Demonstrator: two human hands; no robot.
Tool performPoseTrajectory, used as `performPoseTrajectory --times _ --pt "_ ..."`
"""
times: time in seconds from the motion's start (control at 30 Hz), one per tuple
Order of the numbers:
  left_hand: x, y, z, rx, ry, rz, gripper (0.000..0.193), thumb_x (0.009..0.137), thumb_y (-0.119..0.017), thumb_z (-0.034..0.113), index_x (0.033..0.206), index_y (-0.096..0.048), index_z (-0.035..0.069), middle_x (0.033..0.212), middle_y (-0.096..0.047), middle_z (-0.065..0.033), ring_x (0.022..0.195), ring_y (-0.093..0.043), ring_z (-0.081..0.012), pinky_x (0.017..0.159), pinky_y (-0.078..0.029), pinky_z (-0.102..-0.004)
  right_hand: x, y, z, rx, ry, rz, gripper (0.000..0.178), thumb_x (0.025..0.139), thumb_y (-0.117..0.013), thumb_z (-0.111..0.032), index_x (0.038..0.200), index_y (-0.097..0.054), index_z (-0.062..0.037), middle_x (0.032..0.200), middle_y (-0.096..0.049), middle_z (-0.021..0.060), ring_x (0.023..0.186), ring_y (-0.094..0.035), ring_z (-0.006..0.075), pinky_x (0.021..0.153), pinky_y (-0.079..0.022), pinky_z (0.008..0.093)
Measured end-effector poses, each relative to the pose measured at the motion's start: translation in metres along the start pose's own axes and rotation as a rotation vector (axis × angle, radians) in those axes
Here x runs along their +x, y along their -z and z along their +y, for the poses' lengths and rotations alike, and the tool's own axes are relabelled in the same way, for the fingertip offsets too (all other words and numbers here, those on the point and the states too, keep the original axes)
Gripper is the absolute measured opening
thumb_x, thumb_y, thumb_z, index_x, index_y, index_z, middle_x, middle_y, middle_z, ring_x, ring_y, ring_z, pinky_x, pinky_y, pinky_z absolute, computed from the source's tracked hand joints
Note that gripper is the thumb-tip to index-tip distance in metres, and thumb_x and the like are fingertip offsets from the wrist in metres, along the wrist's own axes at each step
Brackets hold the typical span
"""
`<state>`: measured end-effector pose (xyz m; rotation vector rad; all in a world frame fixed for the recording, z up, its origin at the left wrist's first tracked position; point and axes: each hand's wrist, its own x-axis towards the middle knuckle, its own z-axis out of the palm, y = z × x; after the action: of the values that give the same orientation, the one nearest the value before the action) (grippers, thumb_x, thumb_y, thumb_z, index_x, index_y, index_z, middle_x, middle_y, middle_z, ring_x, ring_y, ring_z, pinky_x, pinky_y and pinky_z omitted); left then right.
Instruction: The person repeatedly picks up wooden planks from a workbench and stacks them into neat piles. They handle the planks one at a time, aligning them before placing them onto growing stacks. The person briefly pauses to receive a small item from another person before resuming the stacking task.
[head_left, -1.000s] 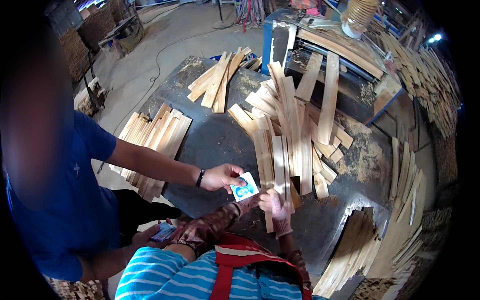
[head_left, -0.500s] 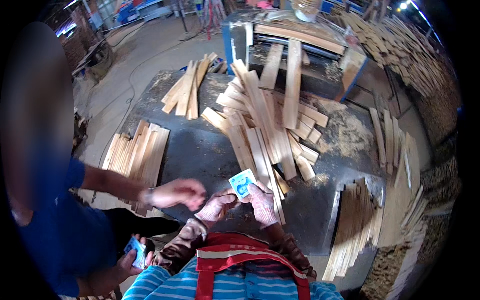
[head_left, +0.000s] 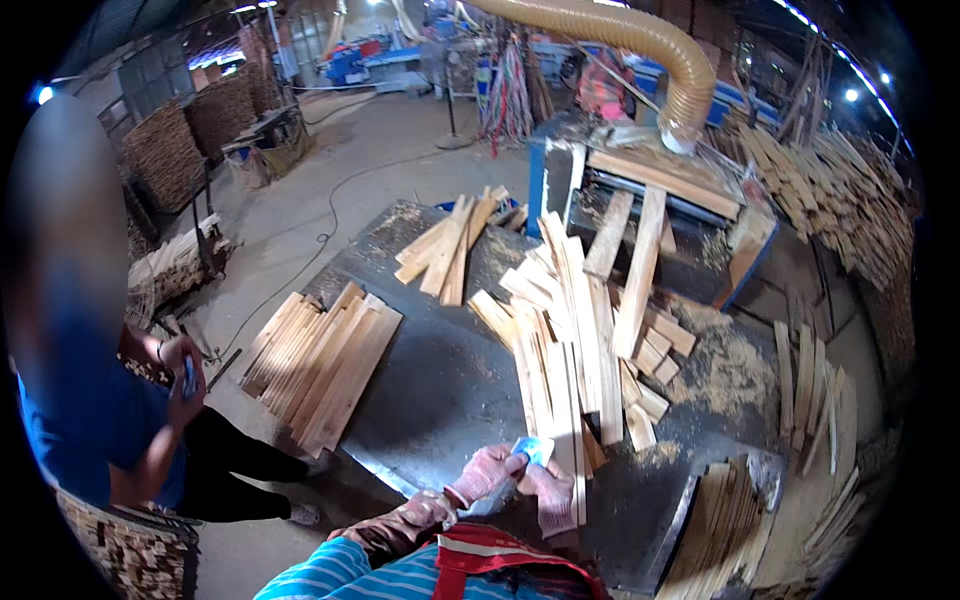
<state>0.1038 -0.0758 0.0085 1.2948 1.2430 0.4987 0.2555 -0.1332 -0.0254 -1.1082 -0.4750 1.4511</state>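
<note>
My gloved left hand (head_left: 484, 475) and gloved right hand (head_left: 550, 494) are close together in front of me, above the near edge of the dark metal table. A small blue-and-white banknote (head_left: 537, 448) is pinched between them, tilted. My left fingers press on its left side, and my right thumb and fingers hold its lower edge; part of the note is hidden behind them. Just beyond the hands lies a loose pile of wooden slats (head_left: 565, 390) on the tabletop.
A person in a blue shirt (head_left: 130, 430) stands to my left, holding blue notes (head_left: 189, 377). Stacked slats (head_left: 320, 360) lie at the table's left, more slats (head_left: 715, 525) at the right. A machine (head_left: 660, 200) with a yellow hose (head_left: 690, 60) stands beyond.
The co-worker's arm has drawn back from beside my hands, and that person now stands farther left. My view has lifted and swung left. The banknote stays in my hands.
</note>
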Motion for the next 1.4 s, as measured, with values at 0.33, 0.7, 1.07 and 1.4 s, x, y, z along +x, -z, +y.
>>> performPoseTrajectory --times 0.33,0.7,1.07,1.4 --pt "-0.032 0.031 -0.038 -0.273 0.103 -0.189 0.024 0.096 -0.065 0.028 0.094 -0.073 0.006 0.071 -0.066 0.0022 0.063 -0.058 -0.0061 0.056 -0.047 -0.0238 -0.005 -0.005 0.012 -0.202 -0.139 -0.187 0.024 0.092 -0.065 -0.003 0.115 -0.068 -0.0008 0.101 -0.070 0.0066 0.084 -0.068 0.0147 0.076 -0.058 0.0302" --pt "-0.052 0.100 -0.075 -0.984 0.087 -0.406 0.030 0.096 -0.063 0.018 0.121 -0.060 0.001 0.092 -0.069 -0.0065 0.076 -0.068 -0.0163 0.066 -0.056 -0.0284 -0.004 -0.061 0.064 0.047 -0.157 -0.499 0.030 0.098 -0.052 -0.008 0.121 -0.060 0.0096 0.101 -0.068 0.0089 0.086 -0.064 0.0145 0.080 -0.051 0.0246" --pt "-0.007 0.118 -0.079 -0.416 0.022 -0.627 0.021 0.093 -0.062 0.016 0.107 -0.070 0.004 0.098 -0.070 -0.0018 0.089 -0.062 -0.0117 0.083 -0.049 -0.0246 -0.052 -0.097 0.012 -0.147 -0.367 -0.208 0.032 0.094 -0.065 -0.024 0.114 -0.065 -0.0001 0.092 -0.068 0.0057 0.072 -0.065 0.0172 0.067 -0.053 0.0311" --pt "-0.060 0.068 -0.058 -0.681 -0.061 -0.152 0.047 0.100 -0.055 0.046 0.118 -0.064 0.004 0.109 -0.067 -0.0033 0.107 -0.061 -0.0162 0.100 -0.045 -0.0328 -0.038 -0.079 0.024 0.272 -0.450 -0.217 0.015 0.095 -0.063 -0.019 0.087 -0.058 -0.0083 0.082 -0.056 -0.0002 0.070 -0.052 0.0121 0.064 -0.045 0.0292"
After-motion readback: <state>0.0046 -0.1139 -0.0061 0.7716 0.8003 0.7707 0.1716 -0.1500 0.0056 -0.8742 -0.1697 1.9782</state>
